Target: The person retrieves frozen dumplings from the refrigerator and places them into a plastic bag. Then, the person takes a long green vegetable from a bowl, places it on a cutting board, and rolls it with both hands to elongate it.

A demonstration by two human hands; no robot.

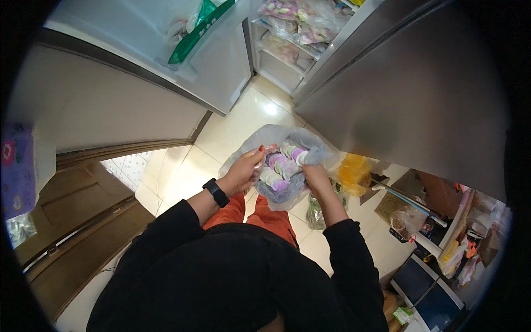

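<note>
A translucent plastic bag [253,140] hangs before me, its mouth spread wide. Inside lie rows of small round white, purple and pale green pieces [282,166], among crumpled greyish plastic. On the left, my left hand [245,169], with a black watch at the wrist, grips clear plastic at the bag's rim. Over the right side of the pieces, my right hand [316,177] is closed on the bag's plastic, its fingertips partly hidden.
An open fridge door [215,79] stands ahead on the left, beside shelves packed with bagged food [298,29]. Another large grey door [406,95] fills the right. On the tiled floor are a yellow plastic bag [354,172] and a clear bag of greens [316,211].
</note>
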